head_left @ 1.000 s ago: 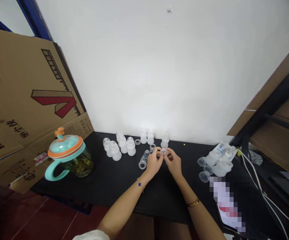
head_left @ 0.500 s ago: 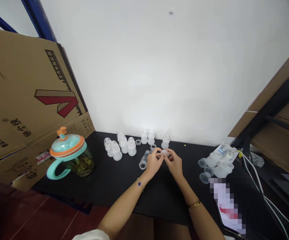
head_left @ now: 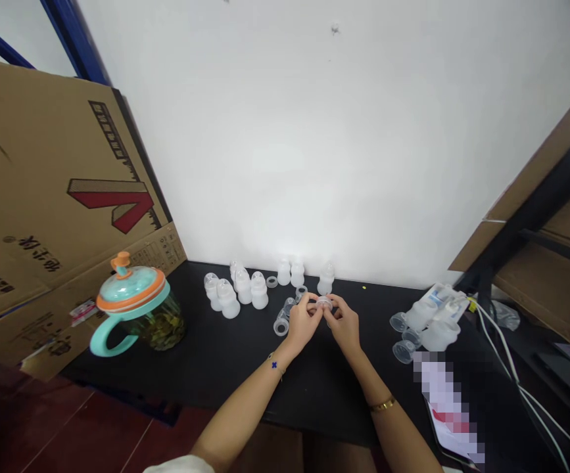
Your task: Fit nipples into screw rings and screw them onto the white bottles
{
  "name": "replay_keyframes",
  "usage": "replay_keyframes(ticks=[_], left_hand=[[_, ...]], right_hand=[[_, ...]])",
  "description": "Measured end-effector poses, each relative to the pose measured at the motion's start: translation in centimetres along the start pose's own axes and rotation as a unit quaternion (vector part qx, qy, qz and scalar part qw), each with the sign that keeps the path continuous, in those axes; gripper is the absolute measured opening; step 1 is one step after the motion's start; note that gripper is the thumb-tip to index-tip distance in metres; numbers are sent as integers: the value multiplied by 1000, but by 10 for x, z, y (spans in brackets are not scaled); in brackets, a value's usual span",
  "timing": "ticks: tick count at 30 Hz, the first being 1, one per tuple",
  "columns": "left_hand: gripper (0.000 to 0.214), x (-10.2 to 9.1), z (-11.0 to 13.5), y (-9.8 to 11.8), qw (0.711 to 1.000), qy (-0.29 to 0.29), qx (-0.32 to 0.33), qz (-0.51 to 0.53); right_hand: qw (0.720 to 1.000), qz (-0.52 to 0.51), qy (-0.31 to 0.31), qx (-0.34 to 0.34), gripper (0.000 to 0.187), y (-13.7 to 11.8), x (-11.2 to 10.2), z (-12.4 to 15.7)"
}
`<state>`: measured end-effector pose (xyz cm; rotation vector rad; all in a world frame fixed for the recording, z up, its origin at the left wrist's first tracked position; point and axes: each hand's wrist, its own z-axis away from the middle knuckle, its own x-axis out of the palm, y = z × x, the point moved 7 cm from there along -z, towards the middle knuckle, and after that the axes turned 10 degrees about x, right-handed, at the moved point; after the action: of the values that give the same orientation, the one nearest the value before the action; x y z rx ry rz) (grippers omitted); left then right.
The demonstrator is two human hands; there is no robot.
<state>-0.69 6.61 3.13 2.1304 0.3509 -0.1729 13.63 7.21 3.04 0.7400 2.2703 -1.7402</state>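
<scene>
Between the fingertips of my left hand (head_left: 304, 323) and my right hand (head_left: 343, 324) is a small whitish bottle collar ring (head_left: 324, 301). Both hands are closed in a pinch on it, above the black table (head_left: 314, 387). Whether a nipple sits inside the ring is too small to tell. Left of my left hand lie another collar ring (head_left: 281, 326) and clear nipple pieces (head_left: 288, 305). A capped baby bottle (head_left: 326, 279) stands just behind my hands. Farther left is a group of upright capped baby bottles (head_left: 228, 299).
Two white bottles (head_left: 290, 270) stand against the wall. A large teal-lidded jug (head_left: 139, 305) is at the left by a cardboard box (head_left: 58, 164). On the right are clear caps (head_left: 403, 351), white bottles (head_left: 440, 334), cables (head_left: 499, 335) and a phone (head_left: 455, 420).
Both hands stay at nearly the same spot, pinching the ring. The view has shifted very slightly; nothing else has visibly moved.
</scene>
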Motion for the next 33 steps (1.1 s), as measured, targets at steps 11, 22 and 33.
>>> replay_keyframes(ticks=[11, 22, 33], left_hand=[[21, 3, 1, 2, 998, -32, 27, -39], [13, 2, 0, 2, 999, -8, 25, -41], [11, 2, -2, -1, 1000, -5, 18, -17]], right_hand=[[1000, 2, 20, -16, 40, -2, -1, 2], [999, 20, 12, -35, 40, -1, 2, 2], [999, 28, 10, -38, 41, -2, 3, 2]])
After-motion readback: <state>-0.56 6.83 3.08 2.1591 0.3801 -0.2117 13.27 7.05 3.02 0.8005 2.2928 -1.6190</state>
